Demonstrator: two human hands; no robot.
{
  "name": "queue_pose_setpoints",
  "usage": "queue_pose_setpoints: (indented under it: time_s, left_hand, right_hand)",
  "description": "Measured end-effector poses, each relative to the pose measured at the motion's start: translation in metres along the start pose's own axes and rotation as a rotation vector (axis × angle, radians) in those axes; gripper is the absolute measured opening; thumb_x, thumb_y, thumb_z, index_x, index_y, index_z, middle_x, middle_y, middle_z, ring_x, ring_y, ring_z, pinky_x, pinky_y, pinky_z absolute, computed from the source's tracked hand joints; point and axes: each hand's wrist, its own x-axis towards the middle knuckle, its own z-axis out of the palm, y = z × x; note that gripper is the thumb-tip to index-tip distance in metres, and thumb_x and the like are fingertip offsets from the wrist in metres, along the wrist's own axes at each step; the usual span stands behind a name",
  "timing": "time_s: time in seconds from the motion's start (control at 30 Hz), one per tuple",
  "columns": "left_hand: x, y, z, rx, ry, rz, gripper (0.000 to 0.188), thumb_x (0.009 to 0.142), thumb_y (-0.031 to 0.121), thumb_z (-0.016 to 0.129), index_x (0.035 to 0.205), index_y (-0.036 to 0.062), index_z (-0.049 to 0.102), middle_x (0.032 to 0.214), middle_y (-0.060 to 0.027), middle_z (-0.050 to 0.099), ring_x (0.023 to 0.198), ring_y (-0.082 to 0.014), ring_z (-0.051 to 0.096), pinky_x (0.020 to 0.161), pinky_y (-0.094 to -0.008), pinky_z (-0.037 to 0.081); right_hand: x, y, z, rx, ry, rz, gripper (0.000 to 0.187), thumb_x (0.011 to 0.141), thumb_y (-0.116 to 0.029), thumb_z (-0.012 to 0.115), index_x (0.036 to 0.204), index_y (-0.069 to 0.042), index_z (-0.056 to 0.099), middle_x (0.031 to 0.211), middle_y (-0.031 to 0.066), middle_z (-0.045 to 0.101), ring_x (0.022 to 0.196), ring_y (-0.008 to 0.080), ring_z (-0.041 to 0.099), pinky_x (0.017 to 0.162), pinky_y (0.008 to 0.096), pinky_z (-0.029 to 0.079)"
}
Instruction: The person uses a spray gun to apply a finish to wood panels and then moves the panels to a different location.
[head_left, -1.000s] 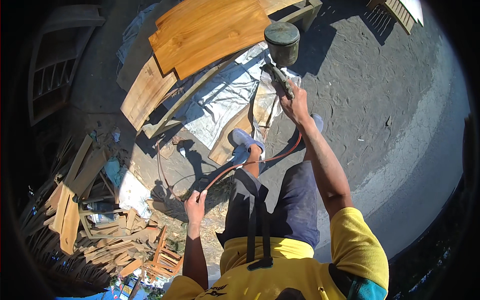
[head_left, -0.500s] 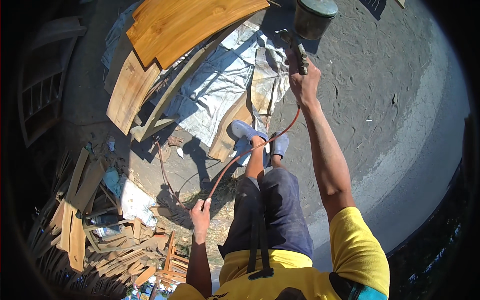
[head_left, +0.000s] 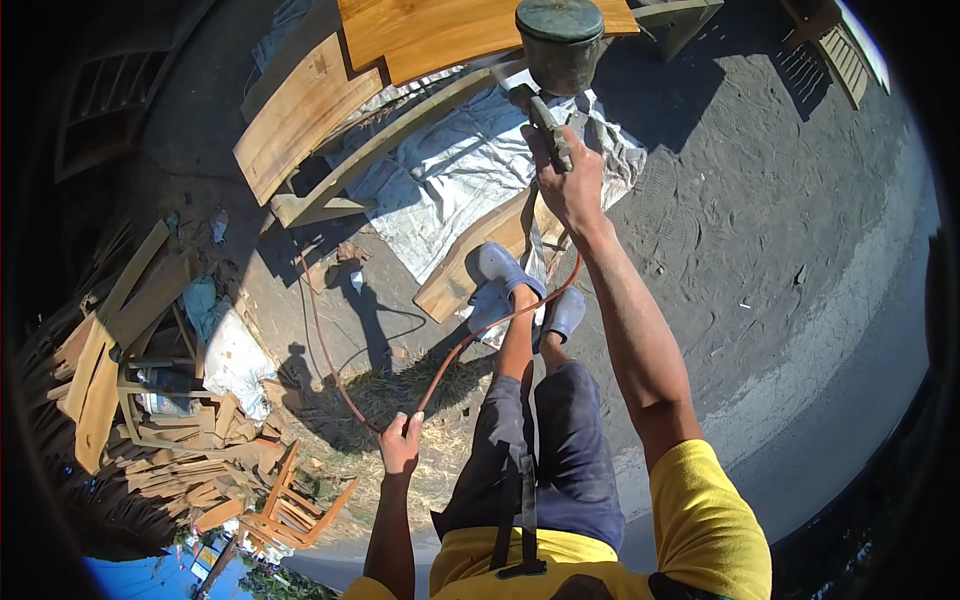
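Note:
My right hand [head_left: 574, 190] is wrapped around the handle of a spray gun [head_left: 547, 132]. A dark metal cup with a greenish lid [head_left: 560, 50] sits at the gun's far end and covers part of a glossy orange-brown wooden panel [head_left: 440, 35]. From below that hand a reddish-brown hose [head_left: 462, 345] curves across my legs. Lower left, my left hand [head_left: 401, 446] pinches this hose, which loops on toward the panel's supports. A paler, unglossed board [head_left: 300, 120] lies beside the panel, on a wooden frame [head_left: 400, 130].
White sheeting [head_left: 440, 170] and a plank [head_left: 470, 265] lie on the ground by my feet. Scrap wood [head_left: 190, 455] is heaped at left, near a small orange wooden frame [head_left: 295, 505]. A slatted wooden piece [head_left: 842, 65] stands far right.
My right hand has moved the spray gun left and nearer, and its cup now overlaps the panel. The view has turned, shifting the panel rightward. My left hand keeps its hold on the hose.

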Motion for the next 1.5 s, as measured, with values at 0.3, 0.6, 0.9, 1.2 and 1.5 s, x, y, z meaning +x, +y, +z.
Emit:
queue_pose_setpoints:
  time_s: [0.3,0.6,0.9,1.2,1.5]
  left_hand:
    - [-0.028,-0.026,0.006,-0.084,0.071,-0.151,0.039,0.096,0.025,0.067,0.071,0.0004,0.052,0.058,-0.0138,0.046,0.052,-0.0284,0.045,0.053,-0.0386,0.035]
    - [-0.038,-0.031,0.003,0.028,0.051,-0.215,0.038,0.096,0.030,0.067,0.073,-0.0001,0.059,0.057,-0.0139,0.051,0.052,-0.0282,0.051,0.054,-0.0404,0.038]
    - [-0.045,-0.036,0.004,0.012,0.173,-0.181,0.038,0.095,0.029,0.070,0.072,0.0013,0.058,0.058,-0.0127,0.055,0.053,-0.0291,0.053,0.055,-0.0419,0.040]
    - [-0.046,-0.035,-0.002,-0.033,0.135,-0.214,0.038,0.096,0.031,0.069,0.074,0.0017,0.058,0.059,-0.0126,0.056,0.054,-0.0301,0.054,0.055,-0.0428,0.040]
    - [-0.041,-0.033,-0.022,-0.095,0.240,-0.147,0.036,0.097,0.025,0.068,0.074,0.0004,0.056,0.057,-0.0121,0.050,0.052,-0.0243,0.044,0.053,-0.0402,0.036]
  right_hand:
    - [-0.007,-0.048,0.072,0.031,-0.118,-0.051,0.017,0.087,-0.010,0.068,0.100,0.001,0.066,0.066,0.0210,0.060,0.054,0.0294,0.055,0.055,0.0369,0.047]
    - [-0.012,-0.062,0.102,0.046,-0.141,-0.102,0.010,0.091,-0.009,0.061,0.093,0.002,0.063,0.063,0.0144,0.060,0.054,0.0140,0.053,0.052,0.0321,0.046]
    - [0.009,-0.081,0.117,-0.133,-0.159,-0.082,0.017,0.088,-0.013,0.061,0.096,0.001,0.065,0.075,0.0238,0.067,0.061,0.0354,0.065,0.059,0.0405,0.050]
    - [0.049,-0.120,0.155,-0.095,-0.196,-0.034,0.022,0.084,-0.020,0.066,0.094,0.000,0.062,0.081,0.0257,0.068,0.082,0.0464,0.068,0.071,0.0532,0.052]
    - [-0.001,-0.106,0.084,0.001,-0.049,-0.022,0.016,0.087,-0.009,0.066,0.100,0.001,0.065,0.071,0.0256,0.062,0.065,0.0411,0.063,0.061,0.0432,0.049]
